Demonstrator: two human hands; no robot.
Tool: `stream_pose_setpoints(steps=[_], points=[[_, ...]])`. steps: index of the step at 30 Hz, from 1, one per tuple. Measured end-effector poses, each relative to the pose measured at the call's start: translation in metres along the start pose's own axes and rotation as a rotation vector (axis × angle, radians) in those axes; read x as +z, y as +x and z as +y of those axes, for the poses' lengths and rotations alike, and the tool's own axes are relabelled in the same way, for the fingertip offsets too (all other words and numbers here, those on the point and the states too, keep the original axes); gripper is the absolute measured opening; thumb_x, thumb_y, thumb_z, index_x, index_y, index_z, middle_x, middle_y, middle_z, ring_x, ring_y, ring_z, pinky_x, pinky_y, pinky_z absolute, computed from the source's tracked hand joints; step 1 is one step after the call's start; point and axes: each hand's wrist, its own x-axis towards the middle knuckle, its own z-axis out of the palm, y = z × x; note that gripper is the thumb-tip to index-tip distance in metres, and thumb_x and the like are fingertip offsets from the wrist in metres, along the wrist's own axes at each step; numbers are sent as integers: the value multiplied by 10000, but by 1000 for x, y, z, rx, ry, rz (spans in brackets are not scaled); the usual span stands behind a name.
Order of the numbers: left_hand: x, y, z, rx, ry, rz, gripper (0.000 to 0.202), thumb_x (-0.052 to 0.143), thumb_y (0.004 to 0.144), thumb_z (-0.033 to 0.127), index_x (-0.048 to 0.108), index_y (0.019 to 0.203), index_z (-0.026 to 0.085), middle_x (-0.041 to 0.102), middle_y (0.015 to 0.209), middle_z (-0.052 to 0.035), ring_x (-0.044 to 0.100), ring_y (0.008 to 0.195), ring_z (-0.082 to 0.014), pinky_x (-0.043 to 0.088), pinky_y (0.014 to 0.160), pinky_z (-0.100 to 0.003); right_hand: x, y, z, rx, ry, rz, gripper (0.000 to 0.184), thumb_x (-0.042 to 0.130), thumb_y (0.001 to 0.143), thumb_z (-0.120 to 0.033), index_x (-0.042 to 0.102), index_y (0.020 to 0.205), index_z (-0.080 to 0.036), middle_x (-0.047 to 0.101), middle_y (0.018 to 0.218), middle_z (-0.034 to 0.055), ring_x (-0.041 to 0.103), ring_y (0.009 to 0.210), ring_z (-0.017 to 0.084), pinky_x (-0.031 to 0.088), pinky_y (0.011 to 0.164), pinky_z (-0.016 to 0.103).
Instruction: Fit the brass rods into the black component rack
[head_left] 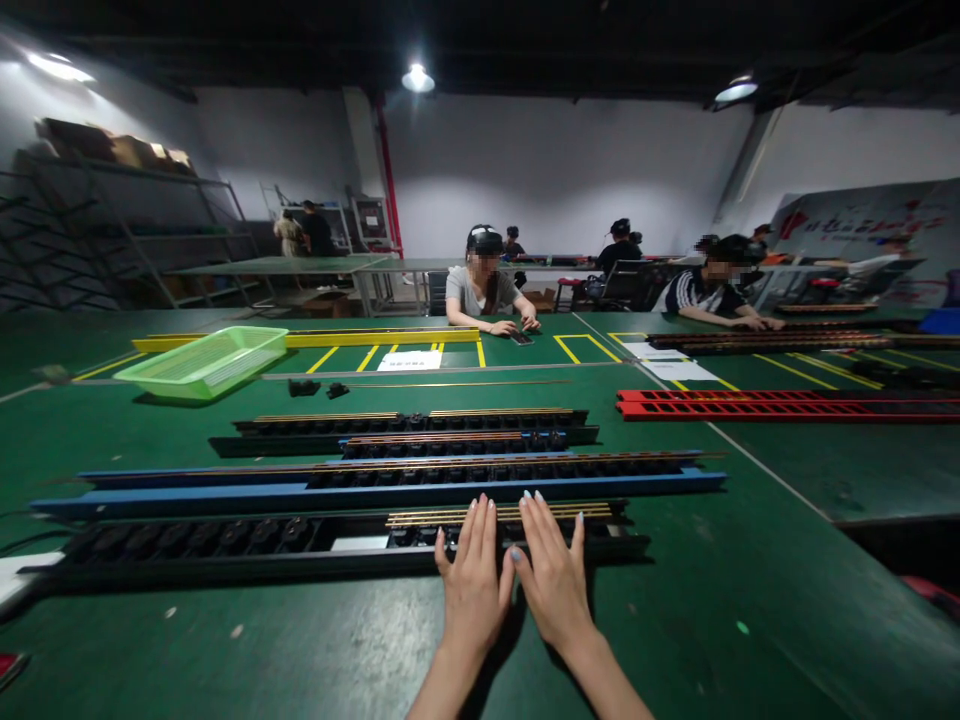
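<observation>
Close in front of me lies a long black channel [247, 572] with a row of black round parts [202, 540] along its left half. Thin brass-coloured rods [577, 511] run along its right half. My left hand [472, 580] rests over that right half, its fingers stretched forward and the fingertips at the rods. Beside it my right hand [553, 575] lies in the same way, fingers out and palm down. The two thumbs nearly meet. Neither hand has closed round anything. Under the fingers, part of the channel and rods is hidden.
Beyond lie a blue channel [187, 497] and a dark channel [277, 443] with rods. Small black parts [304, 387] and a green basket [202, 380] sit farther left. Red rails [735, 408] are at right. A co-worker [487, 285] sits across the green table [337, 640].
</observation>
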Motion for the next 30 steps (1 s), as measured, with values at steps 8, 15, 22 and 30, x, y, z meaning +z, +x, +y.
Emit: stream_pose_setpoints(steps=[8,15,22,30], points=[[-6,-3,-22,-183,45,22,575,372,929,282,206,1474,196,425,1450,-115,411,1327,-226,30,1137,-475,4,-1,1,-13,-29,30,609,303,976,-433,81,1504,-228,369,1480,88,357,1363,261,101,1112,631],[-7,-3,-39,-198,75,23,548,369,940,324,252,1462,203,451,1428,-116,458,1286,-230,16,1128,-479,5,0,2,-14,-29,56,612,313,976,-425,68,1503,-235,374,1477,84,360,1361,260,106,1110,637],[-16,-8,-60,-362,96,129,586,351,941,328,155,1484,228,384,1473,-135,367,1354,-265,40,1100,-557,0,2,1,-24,-36,65,607,324,975,-417,95,1501,-219,392,1468,86,368,1356,260,134,1115,627],[-16,-6,-69,-384,92,155,576,334,947,323,139,1484,255,427,1448,-134,406,1328,-268,41,1086,-608,-1,1,-3,18,25,26,604,328,979,-409,70,1499,-241,357,1489,65,337,1374,254,121,1109,645]])
